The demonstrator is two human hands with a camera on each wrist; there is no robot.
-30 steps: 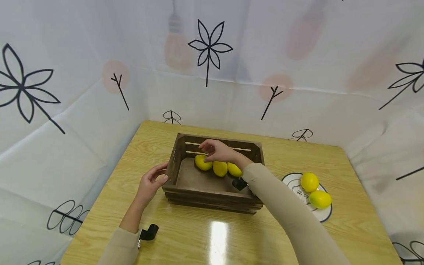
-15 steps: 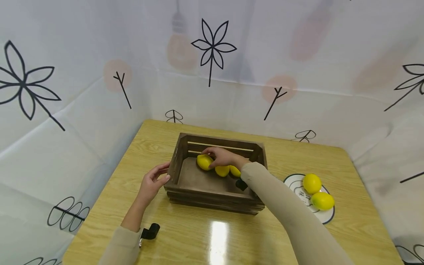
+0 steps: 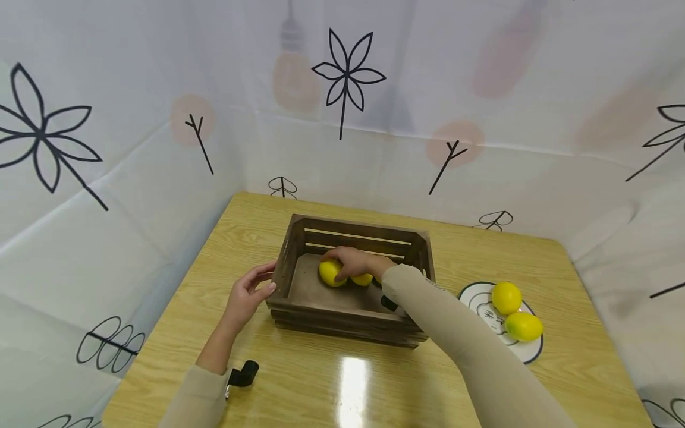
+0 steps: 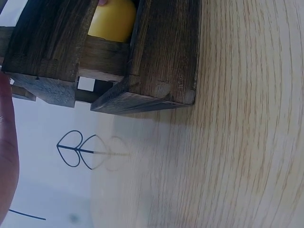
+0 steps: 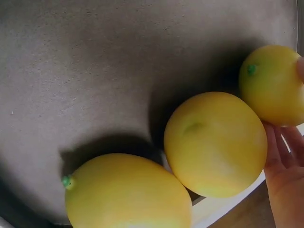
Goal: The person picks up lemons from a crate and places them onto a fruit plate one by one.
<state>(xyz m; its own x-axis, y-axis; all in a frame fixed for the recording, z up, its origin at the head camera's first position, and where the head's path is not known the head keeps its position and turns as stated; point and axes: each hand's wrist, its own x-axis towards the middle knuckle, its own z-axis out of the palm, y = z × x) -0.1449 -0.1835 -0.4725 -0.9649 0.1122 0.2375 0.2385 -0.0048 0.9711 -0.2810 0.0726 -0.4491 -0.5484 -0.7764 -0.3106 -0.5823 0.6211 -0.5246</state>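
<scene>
Inside a dark brown slatted wooden crate, my right hand holds the leftmost yellow lemon, thumb on the near side and fingers behind it. In the right wrist view that lemon shows a green stem tip, with the thumb at its edge and fingers below. A middle lemon touches it, and another lemon lies beside that one. My left hand rests with relaxed fingers against the outside of the crate's left end; a digit shows beside the slats in the left wrist view.
Right of the crate, a white plate with dark rings bears two lemons. All stands on a light wooden table, with a patterned white cloth behind and at the sides. The crate walls surround the right hand.
My right hand came down from above the lemons onto the leftmost one and took hold of it, and that lemon shifted slightly towards the front. The left hand kept its place at the crate.
</scene>
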